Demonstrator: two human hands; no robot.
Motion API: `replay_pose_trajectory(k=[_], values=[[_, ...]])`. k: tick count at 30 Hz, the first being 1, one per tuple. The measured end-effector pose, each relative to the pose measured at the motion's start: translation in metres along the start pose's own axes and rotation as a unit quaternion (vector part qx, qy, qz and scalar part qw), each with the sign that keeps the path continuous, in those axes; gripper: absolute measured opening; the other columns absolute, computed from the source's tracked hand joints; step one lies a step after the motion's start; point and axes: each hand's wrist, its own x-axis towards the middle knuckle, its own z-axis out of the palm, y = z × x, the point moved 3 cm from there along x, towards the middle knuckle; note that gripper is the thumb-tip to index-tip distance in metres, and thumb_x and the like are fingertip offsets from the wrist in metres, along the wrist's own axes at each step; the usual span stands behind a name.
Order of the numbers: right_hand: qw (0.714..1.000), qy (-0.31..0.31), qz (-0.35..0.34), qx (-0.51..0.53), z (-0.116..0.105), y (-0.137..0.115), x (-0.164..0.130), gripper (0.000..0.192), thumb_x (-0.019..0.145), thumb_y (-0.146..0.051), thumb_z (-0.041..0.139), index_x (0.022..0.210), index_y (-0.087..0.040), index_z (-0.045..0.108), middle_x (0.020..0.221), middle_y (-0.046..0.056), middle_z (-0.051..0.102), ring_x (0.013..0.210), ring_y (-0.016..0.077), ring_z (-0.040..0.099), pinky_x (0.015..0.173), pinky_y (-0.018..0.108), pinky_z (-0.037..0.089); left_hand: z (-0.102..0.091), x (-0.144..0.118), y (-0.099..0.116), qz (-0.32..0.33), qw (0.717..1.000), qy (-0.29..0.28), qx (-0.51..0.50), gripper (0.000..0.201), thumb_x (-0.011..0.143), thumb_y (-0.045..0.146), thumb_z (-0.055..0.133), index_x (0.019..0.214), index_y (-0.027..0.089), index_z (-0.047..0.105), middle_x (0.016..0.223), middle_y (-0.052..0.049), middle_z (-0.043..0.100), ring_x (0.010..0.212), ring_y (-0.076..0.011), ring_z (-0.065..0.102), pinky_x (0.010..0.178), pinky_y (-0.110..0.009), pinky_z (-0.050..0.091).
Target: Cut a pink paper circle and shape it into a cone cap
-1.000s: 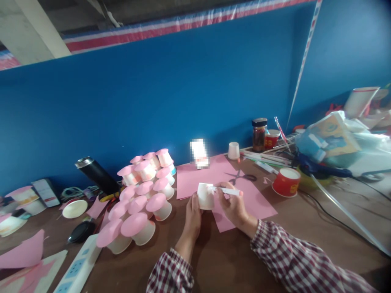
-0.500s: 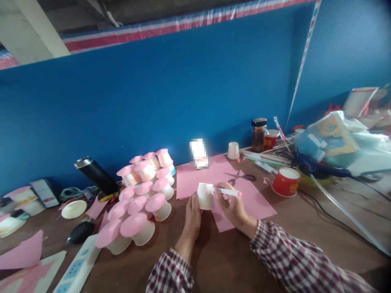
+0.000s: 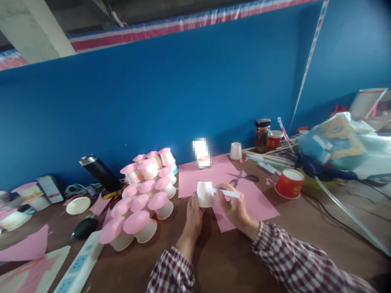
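My left hand (image 3: 193,217) is closed around the left side and lower part of a small white paper cup (image 3: 204,194), held just above the table. In my right hand (image 3: 234,211) is a white marker pen with a pink end (image 3: 232,193), gripped like a pencil. Its tip points left and meets, or nearly meets, the cup's right side; whether it touches I cannot tell. Any mark on the cup is too faint to make out. Behind my hands lie sheets of pink paper (image 3: 194,177), with dark-handled scissors (image 3: 242,178) on top.
Several paper cups with pink paper tops (image 3: 141,223) cluster on the left, beside a power strip (image 3: 81,260) and a black flask (image 3: 99,173). To the right are a red paper cup (image 3: 288,185), a small white cup (image 3: 236,151), a jar (image 3: 262,136) and plastic bags (image 3: 342,142).
The whole scene has shifted slightly rightward as my head turned. The pen has tilted a little and its tip shows more plainly by the cup. Both hands keep their hold.
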Motion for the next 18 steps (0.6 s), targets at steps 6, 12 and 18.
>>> replay_pose_trajectory(k=[6, 12, 18], values=[[1.000, -0.008, 0.009, 0.007, 0.0003, 0.0005, 0.0002, 0.012, 0.088, -0.025, 0.048, 0.089, -0.019, 0.059, 0.082, 0.005, 0.062, 0.074, 0.0170, 0.060, 0.064, 0.026, 0.050, 0.0012, 0.0003, -0.0012, -0.013, 0.999, 0.010, -0.032, 0.034, 0.081, 0.042, 0.052, 0.097, 0.013, 0.060, 0.093, -0.016, 0.062, 0.085, -0.0240, 0.059, 0.066, -0.030, 0.048], [1.000, -0.015, 0.012, 0.008, 0.0007, 0.0012, -0.0003, 0.011, 0.087, -0.024, 0.049, 0.088, -0.019, 0.058, 0.083, 0.005, 0.062, 0.075, 0.0169, 0.059, 0.064, 0.026, 0.049, 0.0024, 0.0023, -0.0064, -0.025, 0.999, -0.006, -0.025, 0.034, 0.081, 0.043, 0.051, 0.095, 0.013, 0.060, 0.086, -0.013, 0.063, 0.080, -0.0217, 0.059, 0.064, -0.028, 0.046], [1.000, -0.014, 0.009, 0.003, 0.0005, -0.0002, -0.0006, 0.010, 0.087, -0.024, 0.049, 0.090, -0.019, 0.058, 0.083, 0.004, 0.063, 0.075, 0.0169, 0.060, 0.065, 0.026, 0.048, 0.0011, 0.0034, -0.0073, -0.022, 1.000, -0.007, -0.009, 0.032, 0.081, 0.041, 0.052, 0.094, 0.013, 0.060, 0.087, -0.013, 0.063, 0.082, -0.0229, 0.059, 0.065, -0.029, 0.046]])
